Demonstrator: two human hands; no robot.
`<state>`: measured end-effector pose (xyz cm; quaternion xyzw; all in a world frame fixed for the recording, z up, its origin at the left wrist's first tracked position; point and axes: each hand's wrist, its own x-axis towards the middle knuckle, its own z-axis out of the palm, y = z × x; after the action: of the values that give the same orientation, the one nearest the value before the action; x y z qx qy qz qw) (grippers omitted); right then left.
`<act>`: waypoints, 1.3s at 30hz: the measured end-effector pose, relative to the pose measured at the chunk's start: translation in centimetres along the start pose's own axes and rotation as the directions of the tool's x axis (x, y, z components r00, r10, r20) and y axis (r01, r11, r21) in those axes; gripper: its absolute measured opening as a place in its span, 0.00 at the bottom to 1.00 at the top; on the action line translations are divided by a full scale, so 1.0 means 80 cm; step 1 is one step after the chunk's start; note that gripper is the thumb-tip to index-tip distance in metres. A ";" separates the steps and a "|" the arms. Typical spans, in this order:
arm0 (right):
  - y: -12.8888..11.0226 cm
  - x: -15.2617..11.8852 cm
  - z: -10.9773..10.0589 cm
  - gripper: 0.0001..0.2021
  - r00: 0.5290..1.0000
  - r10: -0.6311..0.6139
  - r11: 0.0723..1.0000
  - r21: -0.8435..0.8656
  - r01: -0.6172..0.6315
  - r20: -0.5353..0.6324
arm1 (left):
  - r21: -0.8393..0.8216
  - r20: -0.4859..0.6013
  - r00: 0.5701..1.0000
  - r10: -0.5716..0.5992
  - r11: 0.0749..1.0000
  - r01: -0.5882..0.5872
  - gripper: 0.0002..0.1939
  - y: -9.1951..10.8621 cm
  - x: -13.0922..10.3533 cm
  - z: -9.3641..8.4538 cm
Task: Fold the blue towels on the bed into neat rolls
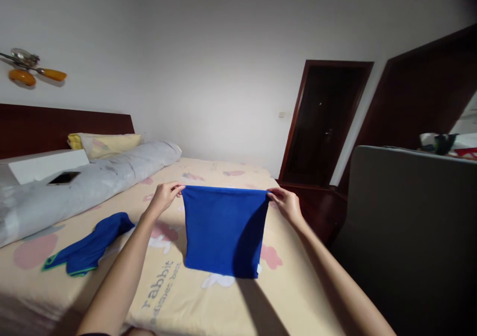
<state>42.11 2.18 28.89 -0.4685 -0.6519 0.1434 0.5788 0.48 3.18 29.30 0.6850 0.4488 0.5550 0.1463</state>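
Observation:
A blue cloth (223, 231) hangs stretched between my two hands above the bed, its top edge nearly straight and a small white tag at its lower right corner. My left hand (168, 197) pinches the upper left corner. The upper right corner is pinched between the fingers of my right hand (286, 202). To the left, on the patterned bedsheet (179, 301), lies a second blue piece of cloth (91, 244) with green edging, crumpled.
A rolled grey cover (112, 177) runs along the bed's left side, with a dark phone (64, 178) and a white box (48, 164) on it. A yellow pillow (112, 144) sits behind. A large dark grey panel (402, 226) stands at the right, near a door (324, 122).

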 end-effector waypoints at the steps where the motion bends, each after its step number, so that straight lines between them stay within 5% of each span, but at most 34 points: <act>1: -0.003 0.000 -0.003 0.21 1.000 -0.007 1.000 -0.013 0.007 0.004 | 0.032 0.013 0.999 0.035 0.999 -0.035 0.11 0.001 -0.001 -0.001; 9: -0.016 -0.003 -0.017 0.25 0.998 -0.028 0.994 -0.102 0.033 0.049 | 0.167 0.113 0.986 0.124 0.976 -0.142 0.19 0.016 0.000 -0.007; 12: -0.018 0.005 -0.018 0.23 0.996 -0.006 0.992 -0.122 0.016 0.088 | 0.017 0.113 0.993 0.021 1.000 -0.023 0.20 0.017 0.008 -0.006; 18: -0.004 0.037 -0.014 0.22 0.953 0.227 0.961 0.113 -0.252 0.200 | -0.241 0.185 0.964 -0.192 0.942 0.234 0.17 0.009 0.032 0.003; 25: 0.024 0.079 0.012 0.22 0.972 0.206 0.943 0.244 -0.228 0.112 | -0.423 0.138 0.939 -0.314 0.839 0.342 0.18 -0.020 0.073 0.038; 31: 0.037 0.107 0.034 0.27 0.995 0.099 0.964 0.248 -0.095 -0.005 | -0.526 0.029 0.949 -0.313 0.803 0.281 0.16 -0.033 0.104 0.066; 35: 0.048 0.093 0.032 0.27 1.000 0.018 0.977 0.212 -0.013 -0.020 | -0.551 -0.027 0.961 -0.276 0.806 0.216 0.23 -0.043 0.089 0.072; 39: 0.067 0.036 0.027 0.27 0.997 0.002 0.988 0.151 -0.014 0.081 | -0.511 -0.006 0.951 -0.308 0.818 0.262 0.31 -0.065 0.025 0.067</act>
<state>42.86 7.97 26.12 -0.4198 -0.6600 0.2137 0.5852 2.91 9.18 25.10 0.5226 0.3912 0.6543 0.3818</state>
